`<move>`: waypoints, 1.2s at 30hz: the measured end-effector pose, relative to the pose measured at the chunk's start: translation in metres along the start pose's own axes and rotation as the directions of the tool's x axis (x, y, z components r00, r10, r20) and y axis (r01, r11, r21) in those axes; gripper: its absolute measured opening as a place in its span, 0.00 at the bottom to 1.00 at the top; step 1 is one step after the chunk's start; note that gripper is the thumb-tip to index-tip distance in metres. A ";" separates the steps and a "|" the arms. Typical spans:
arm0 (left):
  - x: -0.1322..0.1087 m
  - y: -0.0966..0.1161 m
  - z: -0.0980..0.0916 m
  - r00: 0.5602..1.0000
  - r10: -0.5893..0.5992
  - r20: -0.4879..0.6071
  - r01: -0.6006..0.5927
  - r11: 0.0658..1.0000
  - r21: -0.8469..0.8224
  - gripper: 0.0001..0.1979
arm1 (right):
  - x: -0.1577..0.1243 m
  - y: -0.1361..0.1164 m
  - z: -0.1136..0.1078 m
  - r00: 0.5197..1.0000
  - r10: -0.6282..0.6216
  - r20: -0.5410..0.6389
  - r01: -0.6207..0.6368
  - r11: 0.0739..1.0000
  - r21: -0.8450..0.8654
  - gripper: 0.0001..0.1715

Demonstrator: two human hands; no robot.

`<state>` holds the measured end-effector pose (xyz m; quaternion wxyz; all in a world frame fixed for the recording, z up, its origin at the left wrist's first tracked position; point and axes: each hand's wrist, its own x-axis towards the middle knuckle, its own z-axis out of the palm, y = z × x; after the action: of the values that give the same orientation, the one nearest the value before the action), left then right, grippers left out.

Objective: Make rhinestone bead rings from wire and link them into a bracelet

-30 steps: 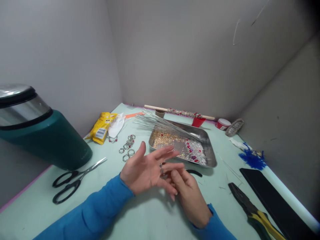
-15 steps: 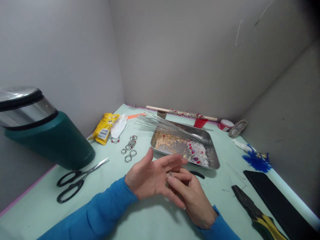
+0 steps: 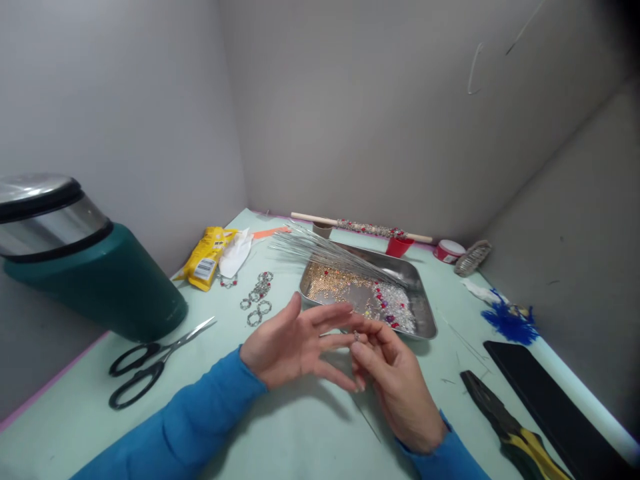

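Note:
My left hand (image 3: 295,343) is turned palm up with its fingers spread. Around or at the tip of one of its fingers is a small beaded ring (image 3: 357,337), silvery in colour. The thumb and forefinger of my right hand (image 3: 395,373) pinch that ring. Just beyond my hands lies a metal tray (image 3: 427,303) holding gold, clear and red beads (image 3: 390,303). Several finished-looking beaded rings (image 3: 259,300) lie left of the tray. A thin piece of wire (image 3: 367,420) shows below my right hand.
Scissors (image 3: 163,357) and a leaning green bottle (image 3: 100,280) are on the left, near a yellow packet (image 3: 206,257). Wires (image 3: 325,250) lie across the tray, with a bead-wrapped stick (image 3: 360,227) behind. Pliers (image 3: 505,413), a black bar (image 3: 545,393) and blue thread (image 3: 510,320) are on the right.
My right hand has drawn to the right, and the ring has slid from the base of the left hand's finger out toward its tip. The left hand has shifted slightly left.

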<state>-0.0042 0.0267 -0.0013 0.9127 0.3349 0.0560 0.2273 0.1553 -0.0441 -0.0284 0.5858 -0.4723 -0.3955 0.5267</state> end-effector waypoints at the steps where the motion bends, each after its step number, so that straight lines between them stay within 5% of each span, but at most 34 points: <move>1: 0.001 0.001 -0.002 0.999 0.005 -0.054 -0.003 0.999 0.047 0.28 | 0.000 0.002 0.000 0.999 -0.033 -0.025 0.032 0.998 -0.061 0.15; 6: 0.003 -0.003 -0.012 0.921 0.057 -0.386 0.103 0.918 0.382 0.14 | -0.004 0.010 0.000 0.953 -0.299 -0.044 0.241 0.838 -0.490 0.17; 12: 0.008 -0.015 -0.011 0.895 0.062 -0.442 0.262 0.730 0.632 0.15 | -0.006 0.010 0.004 0.908 -0.411 0.086 0.367 0.679 -0.636 0.17; 17: 0.009 -0.014 -0.011 0.883 0.105 -0.457 0.223 0.762 0.608 0.14 | -0.006 0.010 0.004 0.952 -0.306 -0.004 0.252 0.792 -0.557 0.19; 21: 0.008 -0.013 -0.011 0.881 0.109 -0.461 0.219 0.770 0.600 0.14 | -0.003 0.010 0.003 0.983 -0.172 -0.065 0.123 0.879 -0.461 0.09; 28: 0.008 -0.015 -0.011 0.883 0.138 -0.449 0.211 0.738 0.641 0.13 | -0.002 0.010 0.006 0.999 -0.027 -0.031 0.016 0.945 -0.325 0.11; 36: 0.010 -0.014 -0.009 0.876 0.132 -0.464 0.143 0.847 0.511 0.13 | -0.001 0.011 0.008 0.999 0.051 0.007 -0.049 0.982 -0.181 0.13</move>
<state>0.0074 0.0268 -0.0169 0.7415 0.5062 0.3429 0.2764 0.1451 -0.0437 -0.0376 0.5250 -0.5302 -0.4330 0.5058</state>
